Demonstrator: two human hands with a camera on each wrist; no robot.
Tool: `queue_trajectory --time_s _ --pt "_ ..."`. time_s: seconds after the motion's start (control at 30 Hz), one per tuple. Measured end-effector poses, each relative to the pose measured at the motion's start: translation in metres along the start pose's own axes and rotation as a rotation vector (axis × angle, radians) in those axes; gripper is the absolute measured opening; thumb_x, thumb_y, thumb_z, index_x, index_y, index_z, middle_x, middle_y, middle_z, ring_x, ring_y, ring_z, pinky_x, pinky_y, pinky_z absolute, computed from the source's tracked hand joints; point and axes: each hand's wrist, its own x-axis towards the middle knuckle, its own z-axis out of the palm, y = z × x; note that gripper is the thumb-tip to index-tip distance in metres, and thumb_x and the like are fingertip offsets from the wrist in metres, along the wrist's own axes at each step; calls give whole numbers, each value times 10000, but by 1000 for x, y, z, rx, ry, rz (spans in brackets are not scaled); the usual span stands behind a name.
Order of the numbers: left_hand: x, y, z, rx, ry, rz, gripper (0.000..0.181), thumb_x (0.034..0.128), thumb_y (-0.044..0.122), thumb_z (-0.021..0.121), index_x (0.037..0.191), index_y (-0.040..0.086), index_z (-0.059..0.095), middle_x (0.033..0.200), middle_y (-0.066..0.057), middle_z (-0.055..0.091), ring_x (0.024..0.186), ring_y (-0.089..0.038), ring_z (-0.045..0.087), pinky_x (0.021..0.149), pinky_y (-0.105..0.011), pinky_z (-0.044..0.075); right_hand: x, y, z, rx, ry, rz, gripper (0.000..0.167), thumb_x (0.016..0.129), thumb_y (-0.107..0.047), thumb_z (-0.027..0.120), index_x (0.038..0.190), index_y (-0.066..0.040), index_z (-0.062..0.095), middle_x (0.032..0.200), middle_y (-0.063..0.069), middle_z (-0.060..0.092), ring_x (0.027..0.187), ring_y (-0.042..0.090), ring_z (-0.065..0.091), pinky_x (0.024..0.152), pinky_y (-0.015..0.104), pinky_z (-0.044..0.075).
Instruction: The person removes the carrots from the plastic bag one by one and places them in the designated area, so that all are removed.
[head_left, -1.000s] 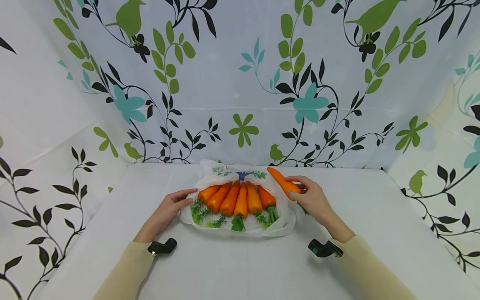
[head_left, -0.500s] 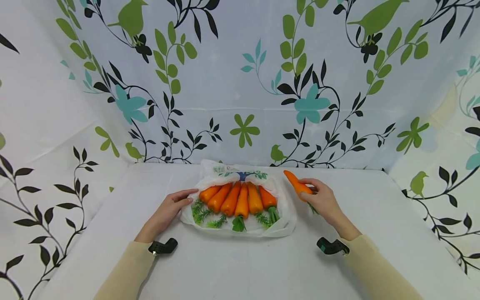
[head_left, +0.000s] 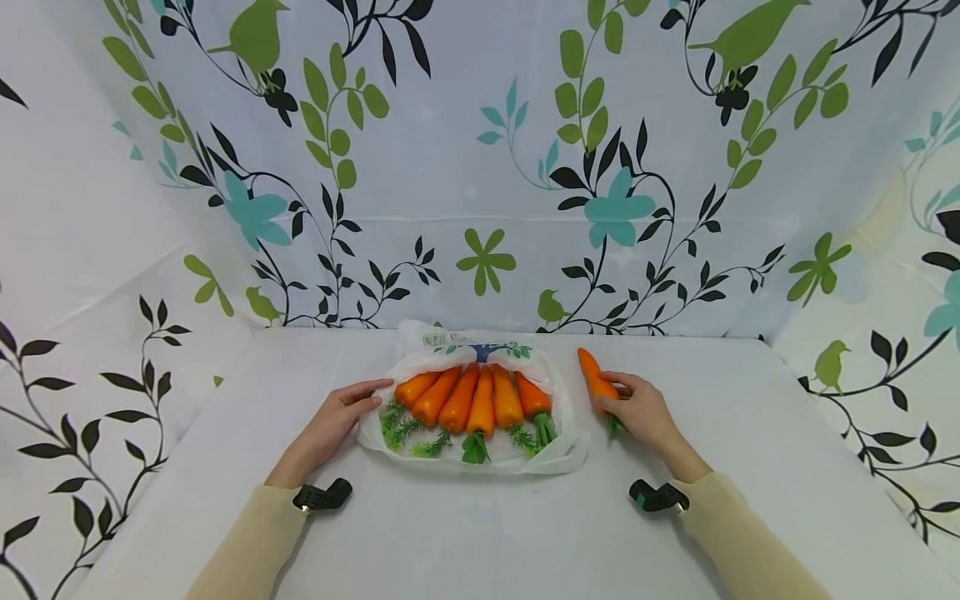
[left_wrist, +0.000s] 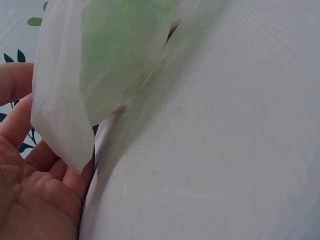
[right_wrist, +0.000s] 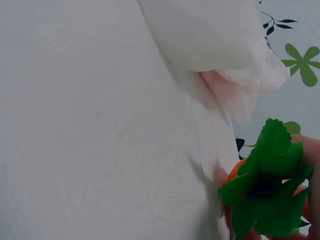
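Several orange carrots (head_left: 482,402) with green tops lie fanned out on a white plastic bag (head_left: 558,460) in the head view. At the bag's left edge, the left hand (head_left: 330,427) touches the plastic with relaxed fingers; its fingers (left_wrist: 17,80) stand beside the bag (left_wrist: 65,110) in the left wrist view. To the right of the bag, the right hand (head_left: 647,414) holds a single carrot (head_left: 592,372) between thumb and fingers, its tip pointing away from the person. That carrot's green leaves (right_wrist: 270,185) fill the lower right of the right wrist view.
A white-covered table (head_left: 480,533) carries the bag. Behind it hangs a white cloth (head_left: 420,167) printed with leaves, flowers and birds, and similar cloth stands at both sides. A black wrist device (head_left: 322,495) sits on the left wrist, another (head_left: 658,496) on the right.
The right hand has carried its carrot rightward, away from the bag, and the carrot has turned more upright in the head view and sits lower. The left hand stays at the bag's edge.
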Motion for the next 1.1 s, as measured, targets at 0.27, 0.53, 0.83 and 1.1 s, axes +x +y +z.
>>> queue_trajectory --time_s 0.27,0.53,0.83,1.1 --pt "-2 2 0 11 -7 -17 421 1017 213 562 1412 70 563 1528 -149 420 1448 -316 290 1172 -522 216 -1 -4 2 -7 -9 10 528 923 -270 702 1386 -50 573 1427 255 484 1232 427 534 1038 538 433" --pt "-2 -1 -1 11 -16 -12 413 1010 158 552 1415 78 561 1535 -141 410 1452 -306 279 1173 -517 209 -3 -10 -1 -20 -16 11 524 941 -259 678 1404 -50 550 1401 251 511 1229 421 539 1020 524 454" --pt "1 -3 0 9 -21 -18 404 1001 161 559 1402 114 580 1530 -120 422 1444 -295 296 1171 -518 222 -4 -11 -6 -45 -14 12 525 945 -259 670 1413 -57 545 1410 252 494 1232 429 525 1004 539 461" --pt "-1 -1 -3 31 -9 -29 405 1001 142 551 1403 101 577 1525 -126 427 1437 -297 313 1165 -501 246 -4 -15 -12 -68 5 2 538 941 -254 667 1427 -68 533 1455 228 461 1245 418 500 1010 556 447"
